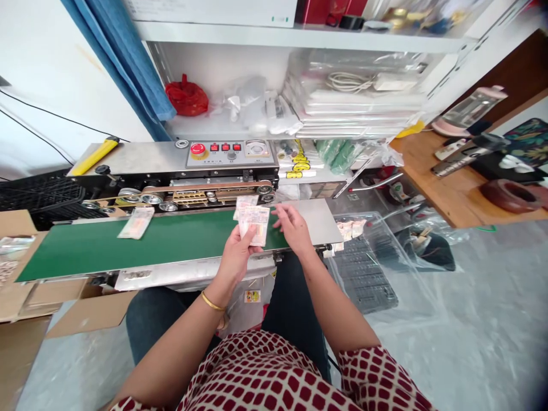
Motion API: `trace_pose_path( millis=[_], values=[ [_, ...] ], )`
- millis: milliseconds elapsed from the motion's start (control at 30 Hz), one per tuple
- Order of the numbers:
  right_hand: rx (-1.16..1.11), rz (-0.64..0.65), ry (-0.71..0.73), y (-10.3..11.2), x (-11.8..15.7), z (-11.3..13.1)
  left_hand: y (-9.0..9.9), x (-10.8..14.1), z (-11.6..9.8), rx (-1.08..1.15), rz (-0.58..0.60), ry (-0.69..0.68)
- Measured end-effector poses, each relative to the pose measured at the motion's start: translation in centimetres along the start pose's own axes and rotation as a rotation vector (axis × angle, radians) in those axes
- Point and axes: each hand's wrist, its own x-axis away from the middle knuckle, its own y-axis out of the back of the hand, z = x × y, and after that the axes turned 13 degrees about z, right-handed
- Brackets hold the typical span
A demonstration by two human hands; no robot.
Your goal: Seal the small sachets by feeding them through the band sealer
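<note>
My left hand (236, 254) pinches a small printed plastic packet (257, 220) over the green conveyor belt (184, 237) of a band sealing machine. Just behind it, a second packet (246, 204) shows at the sealer's band; whether the hand touches that one I cannot tell. To the right of the held packet is my right hand (293, 227), its fingers apart and slightly bent, with nothing seen in them. Another packet (136, 223) lies flat on the belt further left. The sealer's control panel (230, 153) has a red stop button and several switches.
At the right of the sealer, a clear plastic bin (385, 268) holds more packets (351, 229). An open cardboard box (25, 274) stands at the left end. Shelves (240, 33) rise behind, and a wooden table (436, 194) with bottles is at the far right.
</note>
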Motion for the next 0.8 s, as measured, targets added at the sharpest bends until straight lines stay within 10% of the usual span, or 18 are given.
trace_pose_path(
  millis=[167,533,800],
  values=[
    [-0.223,0.303,0.007,-1.7,2.2,0.5,-1.0,-0.1,0.1,0.063,0.101,-0.009],
    [-0.213,-0.058,-0.197,1.9,-0.4,-1.5,0.4,-0.1,0.6,0.150,-0.006,0.019],
    [0.365,-0.130,-0.055,2.0,-4.3,-0.8,0.3,0.3,0.3,0.107,-0.043,0.032]
  ],
)
